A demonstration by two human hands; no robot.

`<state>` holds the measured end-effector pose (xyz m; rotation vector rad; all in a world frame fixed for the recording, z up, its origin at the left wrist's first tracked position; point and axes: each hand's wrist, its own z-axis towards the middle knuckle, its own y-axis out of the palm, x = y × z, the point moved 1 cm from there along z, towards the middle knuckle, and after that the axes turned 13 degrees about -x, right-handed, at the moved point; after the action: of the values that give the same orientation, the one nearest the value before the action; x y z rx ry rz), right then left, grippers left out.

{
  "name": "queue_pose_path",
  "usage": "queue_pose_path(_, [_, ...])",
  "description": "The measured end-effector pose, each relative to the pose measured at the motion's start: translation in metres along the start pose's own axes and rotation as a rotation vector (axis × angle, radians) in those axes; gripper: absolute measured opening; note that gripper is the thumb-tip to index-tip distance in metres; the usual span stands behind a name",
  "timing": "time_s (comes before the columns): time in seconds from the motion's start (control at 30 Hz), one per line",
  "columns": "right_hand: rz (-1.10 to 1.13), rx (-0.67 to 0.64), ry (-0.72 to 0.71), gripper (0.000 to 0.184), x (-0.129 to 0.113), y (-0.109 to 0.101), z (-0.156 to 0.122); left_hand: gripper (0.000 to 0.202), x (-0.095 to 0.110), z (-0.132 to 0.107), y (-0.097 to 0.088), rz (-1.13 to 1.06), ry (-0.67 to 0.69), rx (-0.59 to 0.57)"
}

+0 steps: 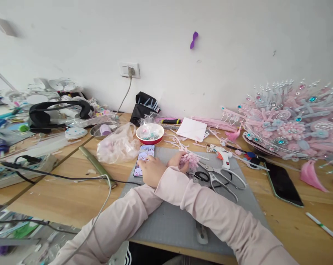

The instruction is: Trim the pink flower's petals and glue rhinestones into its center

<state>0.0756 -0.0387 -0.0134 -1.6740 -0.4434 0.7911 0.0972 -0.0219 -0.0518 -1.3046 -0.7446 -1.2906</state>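
My arms cross, the right sleeve lying over the left. Beyond the crossing, my left hand (176, 160) is closed on a pink fuzzy flower (190, 161), its wrist hidden. My right hand (152, 171) is over a phone (139, 170) with a lit screen, fingers stretched towards the glass; whether they touch it I cannot tell. Large metal scissors (214, 176) lie beside the flower. Black-handled scissors (202, 176) lie partly under them. A grey cutting mat (169, 224) is beneath.
A red-rimmed bowl (149, 142) of beads and a plastic bag (118, 145) stand behind the phone. To the right are a glue gun (224, 158), a dark phone (284, 184) and a large pink beaded headdress (290, 125). A white cable (107, 198) hangs across the left side.
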Motion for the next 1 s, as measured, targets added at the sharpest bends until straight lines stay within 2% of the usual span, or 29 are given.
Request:
queue_pose_path(0.2, [0.024,0.065,0.200,0.032,-0.007,0.005,0.005,0.028,0.007,-0.007,-0.003,0.123,0.046,0.044])
queue_pose_path(0.47, [0.063,0.023,0.134,0.032,-0.008,0.003,-0.002,0.029,0.011,-0.012,0.000,0.169,0.056,0.036])
queue_pose_path(0.57, [0.194,-0.002,0.019,0.034,-0.006,-0.005,-0.013,0.028,0.012,-0.014,0.001,0.133,0.036,0.010])
queue_pose_path(0.67, [0.447,-0.008,-0.157,0.029,0.000,-0.019,-0.039,0.026,0.009,-0.012,-0.003,0.073,-0.004,-0.017])
queue_pose_path(0.8, [0.417,0.129,-0.316,0.019,0.023,-0.033,-0.094,0.021,0.002,-0.004,-0.014,-0.058,-0.072,-0.023])
queue_pose_path(0.87, [0.326,0.218,-0.255,0.017,0.041,-0.033,-0.121,0.022,0.000,-0.001,-0.017,-0.183,-0.110,0.011])
queue_pose_path(1.0, [0.140,0.295,-0.048,0.018,0.078,-0.022,-0.166,0.024,0.001,0.001,-0.016,-0.542,-0.182,0.088])
